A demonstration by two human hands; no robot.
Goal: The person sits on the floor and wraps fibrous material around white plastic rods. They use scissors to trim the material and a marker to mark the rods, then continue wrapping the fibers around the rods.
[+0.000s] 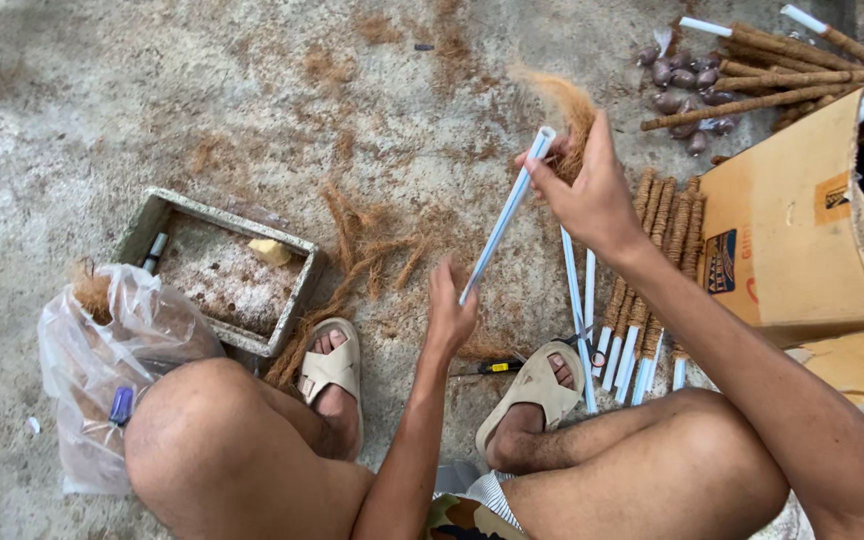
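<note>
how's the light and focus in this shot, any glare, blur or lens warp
Head view: soft, even daylight, only faint shadows under the knees and sandals; no real glare, just a mild sheen on the clear plastic bag; the white tube and both hands, left hand and right hand, are fairly sharp, the fibre tuft slightly soft; wide-angle stretch shows at the edges, enlarging the legs and the cardboard box.

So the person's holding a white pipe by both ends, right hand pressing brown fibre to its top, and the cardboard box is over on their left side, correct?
Not quite. The head view shows the cardboard box on the person's right side, not the left. The rest holds: left hand and right hand hold the white pipe, with brown fibre at its top.
</note>
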